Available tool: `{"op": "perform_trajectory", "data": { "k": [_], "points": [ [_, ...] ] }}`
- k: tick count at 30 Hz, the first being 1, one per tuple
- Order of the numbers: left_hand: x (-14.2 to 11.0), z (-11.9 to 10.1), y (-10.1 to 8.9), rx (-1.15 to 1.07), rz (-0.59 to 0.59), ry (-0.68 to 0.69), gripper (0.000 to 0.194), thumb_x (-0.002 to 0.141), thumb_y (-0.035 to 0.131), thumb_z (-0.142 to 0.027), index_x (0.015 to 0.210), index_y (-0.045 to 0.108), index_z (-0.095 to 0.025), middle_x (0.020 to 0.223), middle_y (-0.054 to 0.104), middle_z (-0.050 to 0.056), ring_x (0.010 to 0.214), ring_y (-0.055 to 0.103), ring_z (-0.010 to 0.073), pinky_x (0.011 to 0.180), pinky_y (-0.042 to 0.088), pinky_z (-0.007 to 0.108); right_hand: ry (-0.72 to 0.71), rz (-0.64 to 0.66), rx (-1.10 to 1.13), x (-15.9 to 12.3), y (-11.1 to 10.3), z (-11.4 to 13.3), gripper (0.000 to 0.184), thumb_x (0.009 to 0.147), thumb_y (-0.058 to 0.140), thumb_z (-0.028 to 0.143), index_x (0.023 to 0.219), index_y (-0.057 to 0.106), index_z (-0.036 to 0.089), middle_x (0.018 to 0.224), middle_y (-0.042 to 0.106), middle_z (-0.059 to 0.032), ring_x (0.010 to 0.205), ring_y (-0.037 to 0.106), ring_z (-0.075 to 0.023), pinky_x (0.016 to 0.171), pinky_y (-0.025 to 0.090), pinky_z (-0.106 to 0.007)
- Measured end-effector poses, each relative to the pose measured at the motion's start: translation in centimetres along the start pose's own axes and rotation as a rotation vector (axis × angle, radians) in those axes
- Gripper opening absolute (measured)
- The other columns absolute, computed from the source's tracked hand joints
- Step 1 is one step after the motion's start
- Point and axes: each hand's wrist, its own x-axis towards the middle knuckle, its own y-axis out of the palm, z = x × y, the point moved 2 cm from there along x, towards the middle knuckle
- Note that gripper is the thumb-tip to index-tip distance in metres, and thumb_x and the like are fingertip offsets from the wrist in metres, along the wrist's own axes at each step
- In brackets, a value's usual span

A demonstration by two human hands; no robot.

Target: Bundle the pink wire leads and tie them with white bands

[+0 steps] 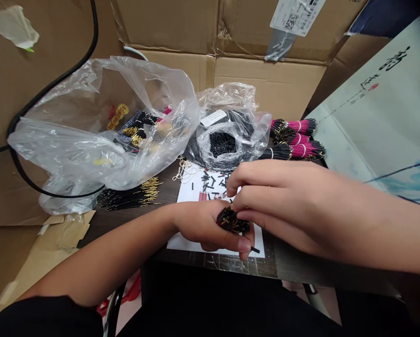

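Head view: your left hand (200, 223), curled round the wire bundle (231, 221), should steady it beside your right hand (287, 203), fingertips bunched, pinch unclear.

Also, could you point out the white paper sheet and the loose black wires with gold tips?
White paper sheet (186, 195): head view, bare left part.
Loose black wires with gold tips (129, 195): head view, middle of the pile.

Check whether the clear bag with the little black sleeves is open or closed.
Open: the clear bag has its mouth spread in a ring, and the small black sleeves show through it.
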Motion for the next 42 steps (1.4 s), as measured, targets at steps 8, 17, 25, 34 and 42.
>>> {"op": "perform_trajectory", "data": {
  "k": [8,17,25,34,42],
  "points": [
    [0.0,-0.2,-0.1,0.005,-0.036,0.018,0.034,0.090,0.063,-0.049,0.088,0.061,-0.016,0.066,0.051,-0.003,0.045,0.040,0.0056,0.040,0.034,0.020,0.000,-0.047,-0.056,0.5,0.3,-0.1,0.020,0.096,0.051,0.018,0.085,0.067,0.018,0.089,0.064,-0.0055,0.076,0.056,-0.0159,0.069,0.045,-0.030],
    [-0.2,-0.1,-0.2,-0.015,-0.065,0.013,0.035,0.089,0.063,-0.051,0.087,0.061,-0.016,0.060,0.047,-0.005,0.044,0.039,0.0069,0.039,0.032,0.021,0.021,-0.240,0.142,-0.2,2.2,-0.5,0.019,0.098,0.051,0.018,0.092,0.069,0.016,0.090,0.065,-0.0058,0.080,0.059,-0.0130,0.070,0.050,-0.027],
    [-0.1,-0.1,-0.3,-0.033,-0.064,0.012,0.035,0.089,0.064,-0.051,0.086,0.061,-0.016,0.058,0.045,-0.005,0.043,0.039,0.0066,0.038,0.032,0.019,0.012,-0.218,0.123,-0.6,2.3,-0.6,0.020,0.097,0.048,0.014,0.098,0.068,0.017,0.095,0.066,-0.0069,0.083,0.059,-0.0146,0.070,0.051,-0.029],
    [-0.1,-0.1,-0.4,-0.017,-0.080,-0.014,0.036,0.088,0.065,-0.051,0.090,0.060,-0.016,0.068,0.052,-0.003,0.045,0.041,0.0054,0.038,0.035,0.018,0.016,-0.215,-0.002,-1.1,2.1,0.0,0.017,0.095,0.051,0.014,0.100,0.067,0.017,0.099,0.066,-0.0058,0.086,0.060,-0.0158,0.073,0.049,-0.029],
    [-0.1,-0.1,-0.2,-0.009,-0.070,-0.006,0.036,0.089,0.064,-0.051,0.090,0.060,-0.015,0.068,0.050,-0.003,0.045,0.039,0.0050,0.038,0.033,0.019,0.031,-0.173,-0.030,-0.9,1.8,0.0,0.018,0.097,0.050,0.018,0.098,0.068,0.018,0.099,0.067,-0.0055,0.084,0.060,-0.0149,0.071,0.047,-0.027]
  ]
}}
